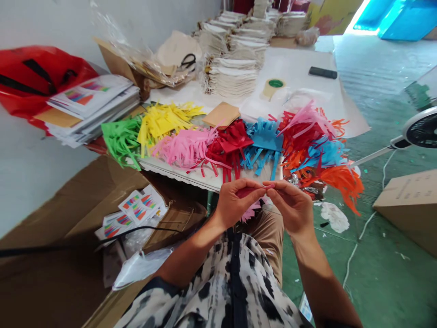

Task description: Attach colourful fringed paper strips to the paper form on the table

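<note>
My left hand and my right hand meet in front of the table edge, both closed. Their fingertips pinch a rolled or twisted pink-red strip of paper between them. Pink fringe shows below my fingers; whether it belongs to the same piece I cannot tell. Just beyond, fringed paper bundles lie in a row along the edge: green, yellow, pink, red and blue. To their right is a mixed heap with orange fringe.
On the table are stacked pale bundles, a tape roll, a black object, scissors and printed sheets. An open carton stands lower left; a fan and another carton are right.
</note>
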A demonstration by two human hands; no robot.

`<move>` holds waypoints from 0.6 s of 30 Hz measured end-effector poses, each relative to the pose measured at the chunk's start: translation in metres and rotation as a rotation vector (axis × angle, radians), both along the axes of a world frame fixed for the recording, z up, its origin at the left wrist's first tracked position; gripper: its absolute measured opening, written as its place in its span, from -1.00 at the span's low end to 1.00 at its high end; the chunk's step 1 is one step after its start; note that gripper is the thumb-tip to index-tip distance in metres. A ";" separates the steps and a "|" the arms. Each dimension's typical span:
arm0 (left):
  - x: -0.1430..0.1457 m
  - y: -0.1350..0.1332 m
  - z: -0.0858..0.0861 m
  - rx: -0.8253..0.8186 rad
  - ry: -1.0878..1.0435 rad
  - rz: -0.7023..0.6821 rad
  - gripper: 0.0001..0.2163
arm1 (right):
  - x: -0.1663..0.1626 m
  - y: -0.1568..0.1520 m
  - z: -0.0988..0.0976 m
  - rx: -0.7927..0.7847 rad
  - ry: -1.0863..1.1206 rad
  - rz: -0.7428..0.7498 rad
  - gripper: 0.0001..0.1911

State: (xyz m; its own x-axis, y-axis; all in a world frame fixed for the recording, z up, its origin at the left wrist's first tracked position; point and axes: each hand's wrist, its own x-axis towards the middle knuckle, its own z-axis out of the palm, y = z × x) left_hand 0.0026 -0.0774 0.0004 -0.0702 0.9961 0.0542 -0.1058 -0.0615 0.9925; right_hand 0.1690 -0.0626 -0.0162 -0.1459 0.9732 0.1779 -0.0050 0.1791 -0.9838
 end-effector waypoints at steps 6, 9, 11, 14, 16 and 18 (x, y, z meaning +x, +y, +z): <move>0.000 0.003 -0.006 -0.009 0.005 -0.063 -0.75 | 0.015 0.004 0.002 0.068 -0.088 -0.106 -0.87; -0.002 0.003 -0.005 0.015 0.054 -0.158 -0.72 | 0.018 0.005 0.009 0.135 -0.203 -0.084 -0.89; -0.003 0.002 -0.004 0.045 0.135 -0.221 -0.70 | 0.017 0.004 0.016 0.243 -0.346 -0.054 -0.90; -0.005 0.000 -0.005 0.058 0.238 -0.265 -0.73 | 0.012 0.000 0.021 0.381 -0.481 -0.035 -0.90; -0.007 -0.002 -0.009 0.032 0.253 -0.282 -0.69 | 0.011 0.000 0.021 0.401 -0.478 -0.090 -0.91; -0.008 -0.005 -0.015 0.003 0.262 -0.298 -0.66 | 0.013 0.002 0.020 0.376 -0.428 -0.202 -0.90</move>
State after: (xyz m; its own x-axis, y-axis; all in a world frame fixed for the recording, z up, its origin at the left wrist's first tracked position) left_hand -0.0057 -0.0821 -0.0148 0.2390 0.9704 0.0350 0.1370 -0.0694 0.9881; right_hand 0.1821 -0.0601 0.0034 -0.0992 0.8707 0.4817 0.4474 0.4714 -0.7600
